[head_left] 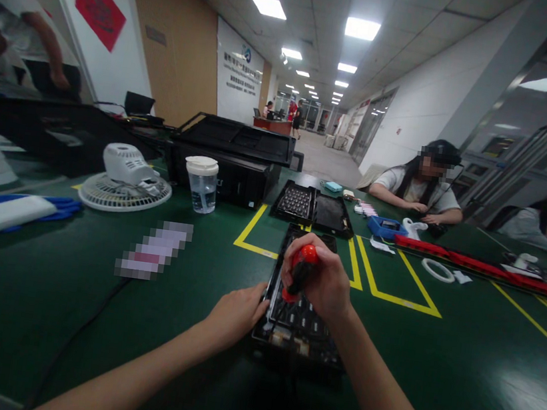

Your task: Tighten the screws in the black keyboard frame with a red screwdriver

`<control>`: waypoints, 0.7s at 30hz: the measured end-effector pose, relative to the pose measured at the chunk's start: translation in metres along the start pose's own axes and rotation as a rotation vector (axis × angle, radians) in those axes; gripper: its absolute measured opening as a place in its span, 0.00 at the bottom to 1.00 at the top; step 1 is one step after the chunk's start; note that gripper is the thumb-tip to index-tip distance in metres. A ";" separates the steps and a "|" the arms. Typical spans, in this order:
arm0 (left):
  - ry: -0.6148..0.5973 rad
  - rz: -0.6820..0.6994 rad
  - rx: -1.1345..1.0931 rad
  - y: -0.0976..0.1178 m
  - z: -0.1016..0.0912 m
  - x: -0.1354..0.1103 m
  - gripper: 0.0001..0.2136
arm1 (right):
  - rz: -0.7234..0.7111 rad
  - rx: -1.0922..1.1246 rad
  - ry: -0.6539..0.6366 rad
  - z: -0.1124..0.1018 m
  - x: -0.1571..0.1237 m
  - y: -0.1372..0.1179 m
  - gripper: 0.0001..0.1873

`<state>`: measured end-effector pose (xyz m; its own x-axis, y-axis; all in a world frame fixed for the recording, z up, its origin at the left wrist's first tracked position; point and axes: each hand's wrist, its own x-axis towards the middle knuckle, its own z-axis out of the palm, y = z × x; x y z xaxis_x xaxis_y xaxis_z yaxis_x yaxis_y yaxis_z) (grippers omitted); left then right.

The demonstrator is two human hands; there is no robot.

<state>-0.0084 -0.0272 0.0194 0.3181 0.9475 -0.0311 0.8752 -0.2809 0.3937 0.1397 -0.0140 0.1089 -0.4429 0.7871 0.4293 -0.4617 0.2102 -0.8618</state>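
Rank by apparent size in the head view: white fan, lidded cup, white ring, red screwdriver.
1. white fan
2. lidded cup
3. white ring
Unranked: red screwdriver, mostly hidden in the right hand and nearest the camera.

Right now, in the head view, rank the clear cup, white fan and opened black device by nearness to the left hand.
1. Opened black device: touching the left hand, at its right.
2. Clear cup: ahead, slightly left.
3. White fan: farther left, beyond the cup.
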 end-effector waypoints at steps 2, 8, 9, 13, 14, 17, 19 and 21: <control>-0.001 -0.005 -0.002 0.000 0.000 0.000 0.16 | 0.007 0.002 -0.012 -0.001 0.000 -0.001 0.14; 0.013 0.011 -0.003 0.000 0.001 0.000 0.16 | 0.029 0.038 -0.043 -0.002 0.000 -0.002 0.11; 0.009 0.008 -0.005 0.001 0.000 0.000 0.16 | 0.037 0.044 -0.046 -0.002 0.000 -0.002 0.11; -0.013 -0.007 -0.008 0.002 -0.001 0.000 0.16 | 0.048 0.062 -0.056 -0.004 0.000 -0.002 0.09; -0.012 -0.007 -0.007 0.002 -0.001 0.000 0.16 | 0.052 0.062 -0.059 -0.004 0.000 -0.002 0.09; 0.002 0.003 -0.009 0.000 0.001 0.000 0.16 | 0.073 0.057 -0.069 -0.006 0.001 -0.003 0.08; 0.016 0.015 -0.013 -0.002 0.003 0.001 0.16 | 0.082 0.054 -0.076 -0.007 0.001 -0.003 0.08; 0.029 0.026 -0.013 -0.004 0.005 0.002 0.16 | 0.083 0.053 -0.087 -0.008 0.001 -0.003 0.08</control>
<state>-0.0091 -0.0252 0.0134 0.3298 0.9440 0.0054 0.8619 -0.3034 0.4062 0.1465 -0.0092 0.1099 -0.5454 0.7466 0.3810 -0.4595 0.1139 -0.8809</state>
